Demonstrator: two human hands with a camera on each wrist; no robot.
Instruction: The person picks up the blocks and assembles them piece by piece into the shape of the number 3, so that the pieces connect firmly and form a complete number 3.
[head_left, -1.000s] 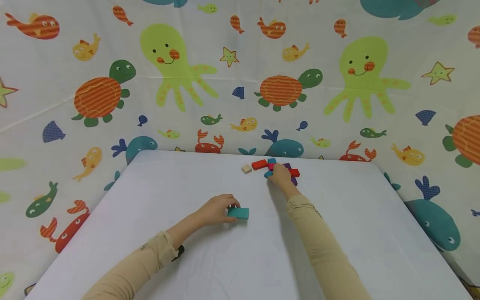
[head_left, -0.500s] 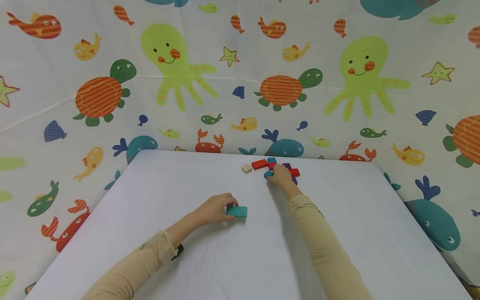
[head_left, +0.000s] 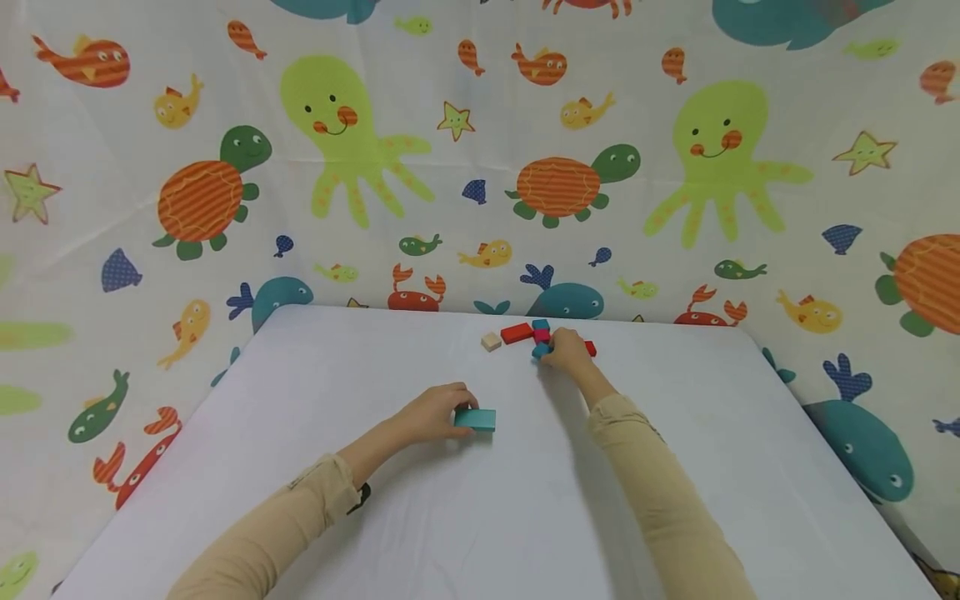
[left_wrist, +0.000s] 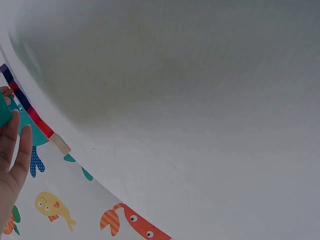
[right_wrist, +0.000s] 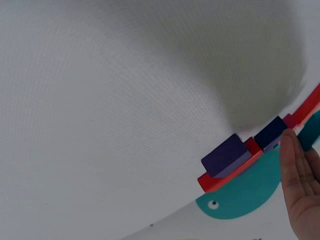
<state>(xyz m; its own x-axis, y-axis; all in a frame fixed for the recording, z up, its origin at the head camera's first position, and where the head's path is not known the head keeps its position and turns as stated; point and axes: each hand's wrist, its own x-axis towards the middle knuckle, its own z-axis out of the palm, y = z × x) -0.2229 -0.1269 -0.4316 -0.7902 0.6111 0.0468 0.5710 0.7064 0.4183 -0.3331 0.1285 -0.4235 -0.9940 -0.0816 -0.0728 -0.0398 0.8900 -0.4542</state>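
Observation:
My left hand (head_left: 433, 415) pinches a teal rectangular block (head_left: 480, 419) between thumb and fingers, near the middle of the table. In the left wrist view, part of that teal block (left_wrist: 4, 111) shows at the left edge, by my fingers (left_wrist: 21, 157). Farther back, my right hand (head_left: 567, 354) pinches a small blue block (head_left: 540, 352) beside a cluster of blocks. A pink block (head_left: 541, 335) and another blue block (head_left: 541, 323) sit just behind it. In the right wrist view, purple blocks (right_wrist: 227, 156) and a red block (right_wrist: 232, 172) lie beside the right hand (right_wrist: 302, 182).
Left of the cluster lie a red block (head_left: 517, 333) and a pale wooden block (head_left: 491, 341). The white table (head_left: 360, 358) meets a curtain (head_left: 465, 225) printed with sea animals along its back edge.
The head view has tilted slightly. My right hand has shifted a little to the right with the small blue block. My left hand has moved slightly farther from me, still holding the teal block.

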